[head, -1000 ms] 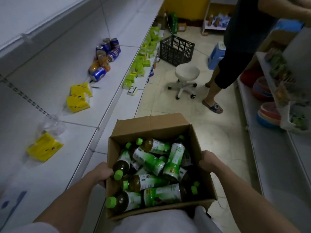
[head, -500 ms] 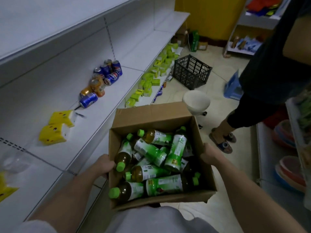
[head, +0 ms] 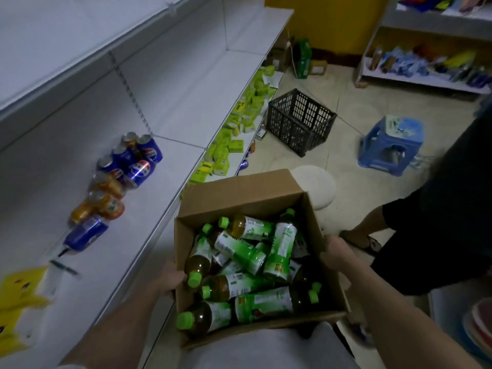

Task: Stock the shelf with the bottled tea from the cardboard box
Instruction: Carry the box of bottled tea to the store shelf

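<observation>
An open cardboard box is held against my body, low in the middle of the view. Several tea bottles with green caps and green-white labels lie jumbled inside it. My left hand grips the box's left wall, fingers curled over the rim. My right hand grips the right wall the same way. The white shelf runs along my left, with bare board beside the box.
Soda cans lie on the shelf, yellow packs nearer me, green packs on the lower shelf ahead. On the floor: a black crate, a white stool, a blue stool. A person stands at the right.
I have walked forward along the shelf with the box; the cans are now beside me, the stool is just past the box, the person is closer. Both hands keep their grip.
</observation>
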The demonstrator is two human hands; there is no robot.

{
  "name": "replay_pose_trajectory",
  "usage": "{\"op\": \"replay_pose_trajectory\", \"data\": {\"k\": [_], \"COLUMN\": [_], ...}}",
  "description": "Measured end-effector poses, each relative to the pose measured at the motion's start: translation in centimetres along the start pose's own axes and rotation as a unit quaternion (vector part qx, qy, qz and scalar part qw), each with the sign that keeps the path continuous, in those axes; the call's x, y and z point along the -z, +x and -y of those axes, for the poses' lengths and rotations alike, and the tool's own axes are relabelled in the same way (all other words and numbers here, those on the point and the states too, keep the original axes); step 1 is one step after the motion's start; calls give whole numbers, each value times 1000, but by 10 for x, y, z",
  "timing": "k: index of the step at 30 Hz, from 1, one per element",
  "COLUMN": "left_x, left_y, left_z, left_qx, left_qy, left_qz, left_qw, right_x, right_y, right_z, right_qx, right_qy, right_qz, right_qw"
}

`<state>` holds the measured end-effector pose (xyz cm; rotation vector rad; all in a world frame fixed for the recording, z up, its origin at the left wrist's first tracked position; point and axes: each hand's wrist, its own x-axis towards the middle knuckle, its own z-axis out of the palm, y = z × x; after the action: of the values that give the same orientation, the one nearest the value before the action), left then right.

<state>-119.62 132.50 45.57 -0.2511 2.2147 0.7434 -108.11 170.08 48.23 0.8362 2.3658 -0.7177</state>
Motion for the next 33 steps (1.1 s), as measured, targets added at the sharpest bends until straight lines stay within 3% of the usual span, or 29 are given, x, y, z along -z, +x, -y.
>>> {"op": "replay_pose_trajectory", "data": {"k": [6, 14, 20, 27, 33], "left_x": [1, 5, 7, 39, 41], "left_y": [50, 93, 153, 237, 259], "left_z": [-89, -224, -255, -298, -319], "left_qx": [-33, 14, 78, 93, 129], "left_qy": [-41, -115, -146, -172, -183], "left_qz": [-26, -107, -113, -96, -81], "left_qw": [998, 987, 980, 976, 971], "right_x": [58, 213, 259, 282, 310], "right_y": [116, 237, 313, 386, 424], "right_z": [11, 63, 95, 132, 170], "right_qx": [61, 138, 152, 134, 155], "right_qy": [-36, -74, -93, -103, -142], "right_qz": [27, -28, -14, -7, -6], "right_qw": [997, 987, 984, 986, 978]}}
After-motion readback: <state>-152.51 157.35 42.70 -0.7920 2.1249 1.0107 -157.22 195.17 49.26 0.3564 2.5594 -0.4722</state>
